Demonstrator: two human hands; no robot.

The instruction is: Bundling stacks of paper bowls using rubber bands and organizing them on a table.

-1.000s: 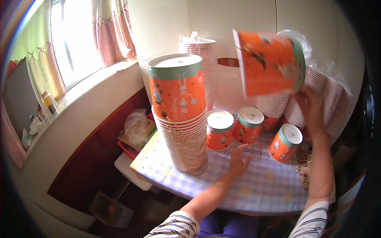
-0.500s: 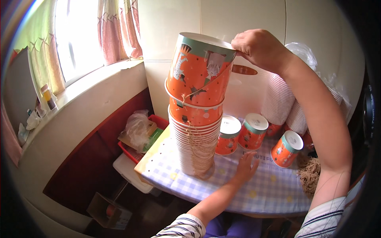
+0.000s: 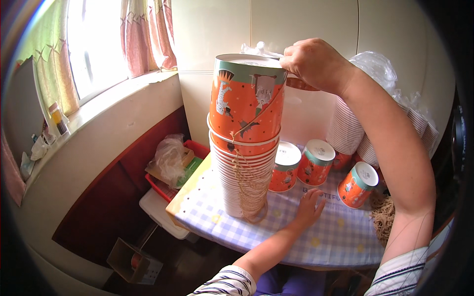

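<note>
A tall stack of upside-down paper buckets [image 3: 244, 182] rises at the table's left end, with loops of twine handle hanging down its near side. At its top sits an orange paper bucket [image 3: 247, 106] with a teal band and animal drawings, also bottom up. My right hand [image 3: 316, 64] is closed on that bucket's upper edge, fingertips pinching it. Low over the tablecloth, my left hand [image 3: 310, 208] holds nothing, its fingers apart. Beyond it stand three single inverted buckets: one [image 3: 284, 178] partly behind the stack, another [image 3: 315, 170] beside it, and a third [image 3: 354, 190] farther right.
A blue-and-white checked cloth [image 3: 296, 241] covers the table. Tan twine [image 3: 382, 219] lies bunched at its right. More bucket stacks [image 3: 345, 126], some in clear plastic, stand at the back right. A red crate [image 3: 160, 186], a white bin [image 3: 163, 214] and a cardboard box [image 3: 131, 261] are at lower left.
My right hand has lowered the top bucket farther down over the stack, and the bucket now stands straighter. My left hand has stayed nearly in place.
</note>
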